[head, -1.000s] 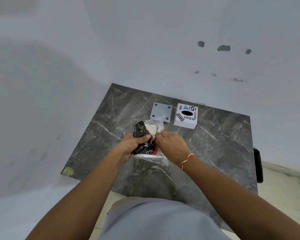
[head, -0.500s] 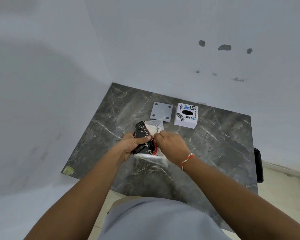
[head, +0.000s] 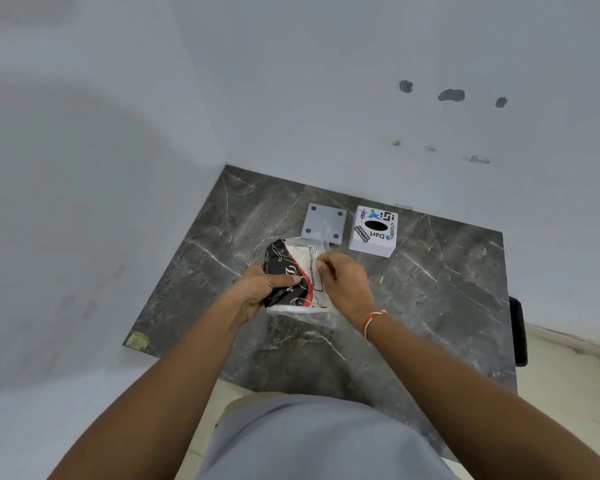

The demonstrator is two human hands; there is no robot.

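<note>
A plastic-wrapped packet [head: 293, 271], black and white with red trim and curly lettering, lies near the middle of a dark marble table [head: 430, 289]. My left hand [head: 260, 291] grips its left side, thumb lying across the black print. My right hand [head: 342, 284] pinches the clear wrapper at the packet's right upper edge. Loose clear plastic bulges at the packet's far end and under its near edge.
Behind the packet lie a grey square plate [head: 324, 224] with four corner holes and a white box [head: 374, 231] with stickers and a black oval opening. Walls close the left and back. A black object [head: 518, 330] hangs at the table's right edge.
My right hand has shifted slightly right, pulling the clear wrapper away from the packet. My left hand keeps its grip in place.
</note>
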